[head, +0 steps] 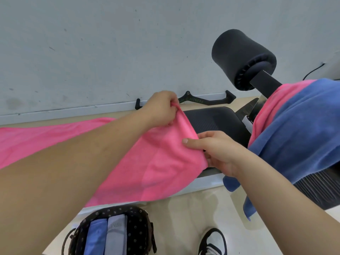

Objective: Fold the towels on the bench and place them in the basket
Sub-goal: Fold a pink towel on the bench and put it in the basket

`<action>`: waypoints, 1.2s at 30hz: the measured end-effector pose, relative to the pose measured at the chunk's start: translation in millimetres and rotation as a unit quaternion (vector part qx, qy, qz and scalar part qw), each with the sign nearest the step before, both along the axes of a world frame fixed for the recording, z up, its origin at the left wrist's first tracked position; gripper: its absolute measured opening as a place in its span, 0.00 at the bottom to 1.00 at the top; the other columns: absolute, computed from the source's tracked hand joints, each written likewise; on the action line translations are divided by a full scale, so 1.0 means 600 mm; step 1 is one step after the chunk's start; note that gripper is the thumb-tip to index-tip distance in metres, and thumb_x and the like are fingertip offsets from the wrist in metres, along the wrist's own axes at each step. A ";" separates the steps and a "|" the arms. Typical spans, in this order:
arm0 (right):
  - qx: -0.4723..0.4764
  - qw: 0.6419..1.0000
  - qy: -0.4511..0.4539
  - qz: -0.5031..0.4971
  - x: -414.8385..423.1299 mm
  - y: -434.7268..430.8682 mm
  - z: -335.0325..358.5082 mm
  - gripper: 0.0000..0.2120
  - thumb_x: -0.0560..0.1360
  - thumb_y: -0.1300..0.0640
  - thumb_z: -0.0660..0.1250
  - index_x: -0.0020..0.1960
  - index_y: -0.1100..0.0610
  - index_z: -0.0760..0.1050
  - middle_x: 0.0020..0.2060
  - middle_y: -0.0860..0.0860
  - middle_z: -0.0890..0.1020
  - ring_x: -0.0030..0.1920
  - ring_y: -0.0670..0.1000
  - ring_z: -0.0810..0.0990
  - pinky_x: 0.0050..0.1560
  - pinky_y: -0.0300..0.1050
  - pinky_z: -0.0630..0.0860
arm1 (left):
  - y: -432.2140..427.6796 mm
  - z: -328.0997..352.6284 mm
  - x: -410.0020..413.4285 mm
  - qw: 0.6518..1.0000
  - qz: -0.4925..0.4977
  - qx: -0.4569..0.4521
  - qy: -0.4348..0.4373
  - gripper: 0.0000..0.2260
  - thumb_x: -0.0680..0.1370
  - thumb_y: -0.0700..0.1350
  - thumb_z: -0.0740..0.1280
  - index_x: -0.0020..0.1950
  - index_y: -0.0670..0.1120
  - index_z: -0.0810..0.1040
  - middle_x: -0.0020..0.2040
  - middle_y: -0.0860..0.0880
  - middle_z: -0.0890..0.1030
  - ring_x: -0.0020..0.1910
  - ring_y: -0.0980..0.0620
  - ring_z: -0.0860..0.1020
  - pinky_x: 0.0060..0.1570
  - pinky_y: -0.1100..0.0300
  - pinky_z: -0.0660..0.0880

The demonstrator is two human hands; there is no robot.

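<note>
On the black bench (217,122) I see my left hand (161,109) and right hand (217,150) both pinching the pink towel (147,162), stretched lengthwise leftward.

Read "FITNESS" in faint letters on black handle bar (195,100) by the wall; towel label in basket (117,225) unreadable

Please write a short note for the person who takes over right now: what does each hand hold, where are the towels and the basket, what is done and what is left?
Left hand: pinches the far corner of the pink towel.
Right hand: grips its near edge.
Pink towel: spread on the bench, unfolded.
Waiting: blue towel over another pink towel, right end.
Done: folded towels in the basket on the floor.
Left: fold these three, then basket them.
</note>
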State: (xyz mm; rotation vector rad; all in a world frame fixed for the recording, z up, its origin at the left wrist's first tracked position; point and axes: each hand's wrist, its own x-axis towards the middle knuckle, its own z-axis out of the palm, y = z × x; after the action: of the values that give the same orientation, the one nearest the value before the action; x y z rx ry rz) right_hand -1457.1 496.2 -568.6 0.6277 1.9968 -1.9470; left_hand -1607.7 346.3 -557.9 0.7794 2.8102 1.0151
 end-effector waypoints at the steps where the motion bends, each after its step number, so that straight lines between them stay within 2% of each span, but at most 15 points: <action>1: 0.004 1.000 -0.009 0.014 0.002 0.006 0.002 0.14 0.72 0.55 0.79 0.54 0.61 0.83 0.46 0.58 0.89 0.43 0.56 0.88 0.43 0.51 0.85 | 0.008 0.009 -0.004 1.000 0.021 0.020 -0.003 0.11 0.78 0.35 0.59 0.49 0.45 0.80 0.31 0.48 0.83 0.27 0.52 0.82 0.34 0.59 0.80; 3: 0.028 0.997 -0.035 0.065 0.008 0.017 0.003 0.12 0.74 0.54 0.77 0.54 0.60 0.85 0.46 0.58 0.89 0.43 0.56 0.87 0.40 0.47 0.83 | 0.024 0.024 -0.015 0.999 0.033 0.033 0.013 0.11 0.77 0.34 0.58 0.48 0.44 0.79 0.33 0.47 0.83 0.31 0.50 0.83 0.37 0.57 0.81; 7: 0.108 0.989 -0.060 0.075 0.016 0.029 -0.006 0.09 0.76 0.57 0.75 0.53 0.62 0.84 0.43 0.59 0.88 0.42 0.58 0.88 0.37 0.48 0.84 | 0.064 0.023 -0.036 0.997 0.017 -0.012 0.068 0.11 0.76 0.35 0.60 0.48 0.47 0.78 0.51 0.48 0.83 0.52 0.45 0.80 0.50 0.54 0.77; 11: 0.230 0.970 -0.067 0.052 0.020 0.038 -0.008 0.12 0.77 0.56 0.72 0.51 0.66 0.82 0.43 0.63 0.87 0.39 0.61 0.87 0.35 0.53 0.86 | 0.096 -0.026 -0.031 0.995 -0.028 -0.092 -0.006 0.13 0.78 0.39 0.63 0.60 0.44 0.81 0.61 0.44 0.80 0.60 0.43 0.79 0.56 0.54 0.76; 13: 0.284 0.955 -0.065 0.061 0.022 0.038 -0.009 0.17 0.78 0.54 0.69 0.52 0.70 0.80 0.42 0.64 0.85 0.38 0.63 0.86 0.33 0.54 0.86 | 0.097 -0.048 -0.018 0.994 -0.043 -0.100 -0.015 0.24 0.77 0.40 0.66 0.74 0.45 0.72 0.74 0.43 0.70 0.69 0.42 0.74 0.65 0.52 0.73; 15: 0.321 0.943 -0.061 0.068 0.023 0.040 -0.013 0.19 0.77 0.51 0.68 0.47 0.70 0.78 0.40 0.64 0.84 0.39 0.67 0.86 0.36 0.60 0.85 | 0.090 -0.057 -0.005 0.996 -0.026 -0.081 0.013 0.31 0.77 0.38 0.67 0.79 0.48 0.64 0.81 0.43 0.57 0.74 0.42 0.69 0.69 0.49 0.71; 17: 0.342 0.935 -0.055 0.075 0.024 0.042 -0.014 0.17 0.77 0.49 0.68 0.42 0.63 0.75 0.35 0.61 0.80 0.38 0.67 0.86 0.37 0.62 0.84 | 0.079 -0.058 0.006 0.994 -0.020 -0.078 0.070 0.26 0.77 0.38 0.65 0.76 0.48 0.69 0.78 0.44 0.62 0.69 0.42 0.73 0.64 0.47 0.75; 20: 0.351 0.933 -0.017 0.077 0.023 0.035 -0.015 0.16 0.77 0.50 0.68 0.38 0.59 0.71 0.32 0.56 0.75 0.31 0.60 0.80 0.30 0.53 0.84 | 0.068 -0.053 0.024 0.994 -0.014 -0.070 0.083 0.05 0.79 0.45 0.65 0.48 0.47 0.80 0.53 0.46 0.81 0.52 0.44 0.81 0.50 0.52 0.77; 22: 0.357 0.929 0.035 0.089 0.023 0.022 -0.011 0.18 0.77 0.50 0.69 0.35 0.57 0.68 0.30 0.52 0.70 0.29 0.52 0.72 0.24 0.43 0.73 | 0.075 -0.039 0.037 0.998 0.020 -0.049 -0.015 0.21 0.79 0.59 0.66 0.38 0.43 0.79 0.39 0.44 0.84 0.40 0.44 0.83 0.43 0.53 0.80; 25: 0.329 0.932 0.096 0.118 0.029 -0.004 -0.004 0.19 0.76 0.50 0.72 0.35 0.57 0.66 0.29 0.51 0.67 0.29 0.48 0.65 0.28 0.41 0.64 | 0.092 -0.004 0.049 0.978 0.070 -0.046 -0.192 0.33 0.71 0.74 0.64 0.43 0.41 0.81 0.36 0.43 0.85 0.35 0.46 0.85 0.41 0.54 0.85; 27: 0.306 0.936 0.106 0.139 0.037 -0.014 -0.001 0.20 0.77 0.52 0.72 0.35 0.57 0.65 0.28 0.50 0.66 0.26 0.46 0.65 0.26 0.37 0.64 | 0.101 0.002 0.045 0.972 0.075 -0.061 -0.215 0.24 0.72 0.65 0.69 0.43 0.42 0.79 0.37 0.43 0.84 0.33 0.46 0.83 0.37 0.57 0.83; 29: 0.283 0.943 0.096 0.146 0.042 -0.017 0.002 0.19 0.77 0.55 0.71 0.34 0.57 0.64 0.27 0.49 0.65 0.25 0.45 0.64 0.24 0.35 0.65 | 0.106 -0.001 0.041 0.973 0.083 -0.051 -0.210 0.10 0.76 0.47 0.66 0.39 0.42 0.75 0.34 0.43 0.79 0.29 0.47 0.77 0.23 0.65 0.73; 31: 0.261 0.954 0.083 0.125 0.042 -0.014 0.007 0.15 0.77 0.59 0.68 0.35 0.59 0.66 0.29 0.52 0.65 0.26 0.47 0.64 0.24 0.36 0.65 | 0.113 -0.009 0.036 0.970 0.090 0.020 -0.227 0.09 0.79 0.38 0.62 0.39 0.43 0.71 0.34 0.44 0.75 0.29 0.49 0.74 0.16 0.69 0.65; 34: 0.250 0.964 0.069 0.063 0.041 -0.007 0.018 0.09 0.76 0.60 0.67 0.39 0.58 0.70 0.33 0.56 0.67 0.29 0.52 0.67 0.23 0.39 0.69 | 0.136 0.001 0.043 0.956 0.077 0.138 -0.246 0.11 0.83 0.41 0.62 0.40 0.44 0.71 0.36 0.47 0.74 0.31 0.51 0.73 0.19 0.67 0.68; 36: 0.250 0.965 0.058 0.043 0.043 -0.002 0.025 0.06 0.75 0.60 0.67 0.41 0.58 0.73 0.33 0.58 0.70 0.29 0.54 0.71 0.23 0.40 0.73 | 0.153 0.010 0.048 0.950 0.059 0.184 -0.247 0.13 0.85 0.45 0.61 0.41 0.45 0.71 0.37 0.48 0.72 0.34 0.51 0.72 0.28 0.63 0.70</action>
State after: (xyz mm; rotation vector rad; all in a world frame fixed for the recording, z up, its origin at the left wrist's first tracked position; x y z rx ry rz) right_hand -1431.2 495.2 -553.8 0.5304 2.5685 -1.4576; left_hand -1579.1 437.8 -552.1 0.3101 2.2879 1.5325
